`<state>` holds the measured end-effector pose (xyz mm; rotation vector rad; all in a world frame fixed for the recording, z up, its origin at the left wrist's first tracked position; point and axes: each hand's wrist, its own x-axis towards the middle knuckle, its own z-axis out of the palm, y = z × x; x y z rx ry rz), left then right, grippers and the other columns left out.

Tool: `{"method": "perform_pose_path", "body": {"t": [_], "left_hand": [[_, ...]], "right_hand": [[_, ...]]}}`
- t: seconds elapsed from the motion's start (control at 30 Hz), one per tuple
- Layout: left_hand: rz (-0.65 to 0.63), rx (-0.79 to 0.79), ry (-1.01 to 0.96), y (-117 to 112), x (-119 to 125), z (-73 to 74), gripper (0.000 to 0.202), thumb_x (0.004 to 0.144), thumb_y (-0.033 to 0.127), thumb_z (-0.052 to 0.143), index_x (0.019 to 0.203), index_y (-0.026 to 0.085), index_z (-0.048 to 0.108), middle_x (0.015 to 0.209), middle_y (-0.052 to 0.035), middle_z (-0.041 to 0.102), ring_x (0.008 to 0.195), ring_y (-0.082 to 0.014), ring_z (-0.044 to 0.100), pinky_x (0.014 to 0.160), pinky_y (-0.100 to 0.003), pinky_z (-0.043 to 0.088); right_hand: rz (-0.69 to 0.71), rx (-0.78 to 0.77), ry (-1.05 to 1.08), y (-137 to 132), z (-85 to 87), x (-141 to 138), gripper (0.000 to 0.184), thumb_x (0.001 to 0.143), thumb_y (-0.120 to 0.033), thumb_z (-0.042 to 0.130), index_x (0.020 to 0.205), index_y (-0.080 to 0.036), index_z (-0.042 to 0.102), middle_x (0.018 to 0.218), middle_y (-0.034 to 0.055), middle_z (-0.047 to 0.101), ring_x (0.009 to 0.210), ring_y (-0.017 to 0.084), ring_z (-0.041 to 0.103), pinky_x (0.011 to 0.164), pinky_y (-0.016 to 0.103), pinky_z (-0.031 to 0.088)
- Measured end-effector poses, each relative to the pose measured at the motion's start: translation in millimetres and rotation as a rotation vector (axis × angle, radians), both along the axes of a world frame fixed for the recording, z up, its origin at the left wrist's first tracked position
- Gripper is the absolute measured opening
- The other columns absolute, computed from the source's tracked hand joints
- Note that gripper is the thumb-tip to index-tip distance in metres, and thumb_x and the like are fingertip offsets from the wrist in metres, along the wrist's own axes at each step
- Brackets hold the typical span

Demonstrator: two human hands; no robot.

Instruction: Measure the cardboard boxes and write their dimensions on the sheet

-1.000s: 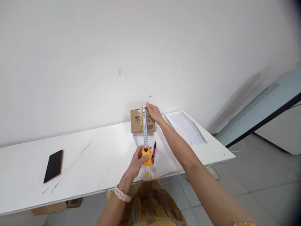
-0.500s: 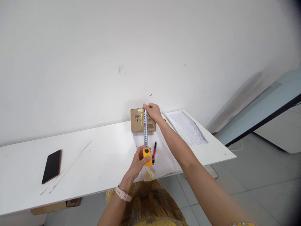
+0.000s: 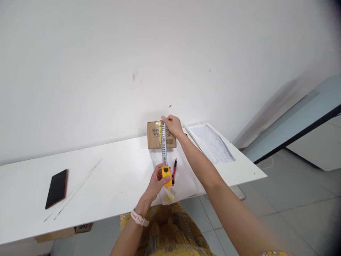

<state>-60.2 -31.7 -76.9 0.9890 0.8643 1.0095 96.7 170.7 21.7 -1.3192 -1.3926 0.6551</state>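
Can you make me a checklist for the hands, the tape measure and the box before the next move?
1. Left hand holds the yellow tape measure: ok.
2. Right hand is at the far end of the metal strip: ok.
3. Strip runs across the box and past its near edge: ok.
4. Strip lies flat on the box: cannot tell from this angle.
5. Number at the box's near edge is readable: cannot tell, too small.
6. Pen is near the left hand: ok.
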Motion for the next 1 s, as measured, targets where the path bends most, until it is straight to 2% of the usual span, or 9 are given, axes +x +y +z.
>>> {"method": "perform_pose_path", "body": {"t": [0.5, 0.7, 0.87, 1.0], "left_hand": [[-0.005, 0.008, 0.009, 0.7, -0.3, -7.3, 0.065, 0.071, 0.042, 0.085, 0.123, 0.022, 0.052, 0.118, -0.0091, 0.065, 0.083, -0.0176, 0.064, 0.073, -0.034, 0.056], [0.001, 0.008, 0.009, 0.5, 0.6, -11.0, 0.065, 0.07, 0.039, 0.086, 0.124, 0.023, 0.053, 0.118, -0.0093, 0.065, 0.085, -0.0201, 0.066, 0.074, -0.035, 0.055], [-0.084, 0.049, -0.164, -15.9, -11.8, 7.8, 0.061, 0.072, 0.043, 0.085, 0.123, 0.025, 0.056, 0.127, -0.0114, 0.064, 0.088, -0.0249, 0.072, 0.085, -0.042, 0.054], [0.004, 0.151, -0.17, -25.2, -36.3, 28.6, 0.065, 0.072, 0.051, 0.083, 0.126, 0.026, 0.056, 0.144, -0.014, 0.055, 0.093, -0.0278, 0.072, 0.091, -0.046, 0.054]], "right_hand": [[0.001, 0.006, 0.004, -1.2, -0.4, -0.6, 0.046, 0.084, -0.062, 0.056, 0.062, -0.024, 0.042, 0.062, -0.0031, 0.049, 0.064, 0.015, 0.044, 0.062, 0.028, 0.037], [0.002, 0.008, 0.024, -3.3, -1.7, -1.2, 0.047, 0.083, -0.063, 0.057, 0.063, -0.024, 0.042, 0.062, -0.0029, 0.05, 0.064, 0.015, 0.045, 0.061, 0.028, 0.037], [0.015, 0.047, 0.073, -1.6, -5.2, 5.0, 0.05, 0.083, -0.065, 0.058, 0.061, -0.023, 0.041, 0.059, -0.0044, 0.045, 0.062, 0.014, 0.042, 0.06, 0.027, 0.035], [0.05, 0.077, 0.22, -5.6, -16.4, 28.4, 0.052, 0.079, -0.07, 0.061, 0.062, -0.023, 0.044, 0.059, -0.0049, 0.046, 0.06, 0.013, 0.043, 0.058, 0.027, 0.036]]}}
